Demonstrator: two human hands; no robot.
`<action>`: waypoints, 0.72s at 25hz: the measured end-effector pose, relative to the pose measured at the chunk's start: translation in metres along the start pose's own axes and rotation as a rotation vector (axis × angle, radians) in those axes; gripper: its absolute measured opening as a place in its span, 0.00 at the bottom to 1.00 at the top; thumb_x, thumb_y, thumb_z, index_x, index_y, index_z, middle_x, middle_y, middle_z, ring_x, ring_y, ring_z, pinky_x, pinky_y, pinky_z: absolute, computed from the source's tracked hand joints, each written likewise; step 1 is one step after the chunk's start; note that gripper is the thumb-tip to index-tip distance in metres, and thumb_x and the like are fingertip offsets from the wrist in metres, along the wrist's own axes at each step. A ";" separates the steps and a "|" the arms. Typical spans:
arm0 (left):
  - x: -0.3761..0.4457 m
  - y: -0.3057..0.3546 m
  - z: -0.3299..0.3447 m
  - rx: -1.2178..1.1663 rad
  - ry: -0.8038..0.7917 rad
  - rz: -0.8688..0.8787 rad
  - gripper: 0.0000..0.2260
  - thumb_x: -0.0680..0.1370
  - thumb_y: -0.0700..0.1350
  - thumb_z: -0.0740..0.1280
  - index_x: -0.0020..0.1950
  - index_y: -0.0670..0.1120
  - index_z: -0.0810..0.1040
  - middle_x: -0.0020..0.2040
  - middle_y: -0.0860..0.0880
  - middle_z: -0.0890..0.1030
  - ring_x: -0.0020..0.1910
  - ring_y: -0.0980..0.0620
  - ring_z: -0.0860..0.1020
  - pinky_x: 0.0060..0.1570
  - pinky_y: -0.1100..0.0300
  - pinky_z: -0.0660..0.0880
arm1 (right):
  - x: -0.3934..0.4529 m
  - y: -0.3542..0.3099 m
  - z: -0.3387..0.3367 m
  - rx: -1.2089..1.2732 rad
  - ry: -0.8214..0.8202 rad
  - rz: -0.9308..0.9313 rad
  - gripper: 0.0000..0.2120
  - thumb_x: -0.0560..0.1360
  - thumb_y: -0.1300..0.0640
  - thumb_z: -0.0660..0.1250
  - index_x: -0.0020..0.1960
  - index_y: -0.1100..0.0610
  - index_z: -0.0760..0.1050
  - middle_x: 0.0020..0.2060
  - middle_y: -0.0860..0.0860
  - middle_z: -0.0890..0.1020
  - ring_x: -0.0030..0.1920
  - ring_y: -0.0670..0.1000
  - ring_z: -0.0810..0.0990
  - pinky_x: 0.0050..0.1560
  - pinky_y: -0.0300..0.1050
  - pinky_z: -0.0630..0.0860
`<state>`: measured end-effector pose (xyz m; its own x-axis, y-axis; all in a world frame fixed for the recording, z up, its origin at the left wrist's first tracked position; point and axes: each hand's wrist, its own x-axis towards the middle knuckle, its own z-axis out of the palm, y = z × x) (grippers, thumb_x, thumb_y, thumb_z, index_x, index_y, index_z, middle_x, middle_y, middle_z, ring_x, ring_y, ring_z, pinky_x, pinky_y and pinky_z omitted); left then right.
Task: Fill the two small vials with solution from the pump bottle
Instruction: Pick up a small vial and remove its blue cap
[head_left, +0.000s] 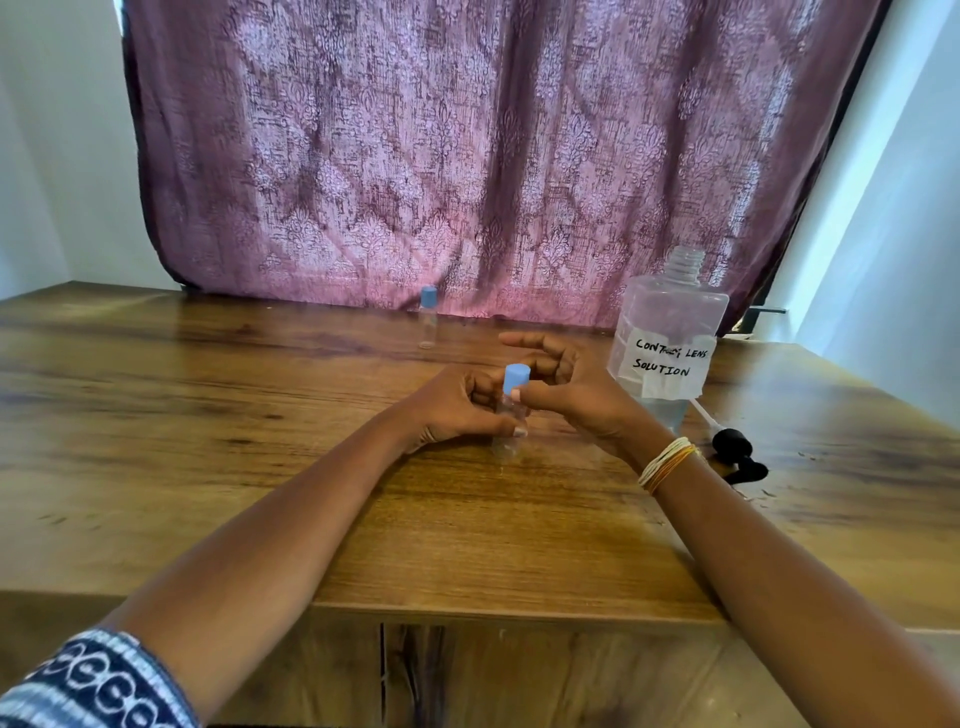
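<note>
Left hand (457, 410) gripping near vial (508, 421) body, right hand (566, 384) pinching its blue cap (516, 378), uncapped bottle (667, 338) just right of the grip

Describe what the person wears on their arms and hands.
Both hands, left hand and right hand, are bare, no gloves or rings visible. The right wrist carries thin bangles, cream and orange. A blue-and-white patterned sleeve covers the left upper arm; both forearms are uncovered.

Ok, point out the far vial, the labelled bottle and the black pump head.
far vial (427, 325): head view, on its clear body below the blue cap.
labelled bottle (667, 356): head view, on its white handwritten label.
black pump head (733, 443): head view, on its black collar, lying on the table.
</note>
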<state>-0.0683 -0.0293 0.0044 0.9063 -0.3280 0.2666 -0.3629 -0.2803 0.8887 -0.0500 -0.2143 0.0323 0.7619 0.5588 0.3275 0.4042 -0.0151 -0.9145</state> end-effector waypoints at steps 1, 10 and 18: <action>0.000 0.000 0.000 -0.001 -0.002 -0.007 0.10 0.67 0.39 0.78 0.46 0.49 0.86 0.45 0.49 0.87 0.46 0.55 0.83 0.52 0.57 0.77 | -0.001 0.000 0.000 0.032 -0.053 0.006 0.29 0.70 0.72 0.69 0.68 0.57 0.70 0.52 0.56 0.84 0.52 0.55 0.82 0.53 0.52 0.79; -0.001 0.001 0.000 -0.003 0.016 -0.020 0.10 0.67 0.37 0.78 0.48 0.44 0.86 0.47 0.45 0.86 0.48 0.51 0.83 0.55 0.56 0.78 | 0.000 -0.002 0.003 -0.023 0.124 -0.030 0.28 0.67 0.71 0.74 0.65 0.58 0.74 0.40 0.52 0.80 0.44 0.51 0.81 0.49 0.48 0.79; -0.002 0.001 0.000 0.002 0.008 -0.012 0.08 0.67 0.39 0.78 0.44 0.47 0.86 0.42 0.49 0.86 0.43 0.56 0.83 0.47 0.60 0.76 | 0.000 -0.002 0.006 -0.085 0.091 -0.002 0.25 0.66 0.67 0.77 0.61 0.57 0.76 0.45 0.53 0.82 0.47 0.49 0.81 0.54 0.47 0.79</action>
<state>-0.0706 -0.0294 0.0051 0.9122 -0.3172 0.2595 -0.3528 -0.2855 0.8911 -0.0533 -0.2094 0.0327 0.8019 0.4818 0.3534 0.4447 -0.0862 -0.8915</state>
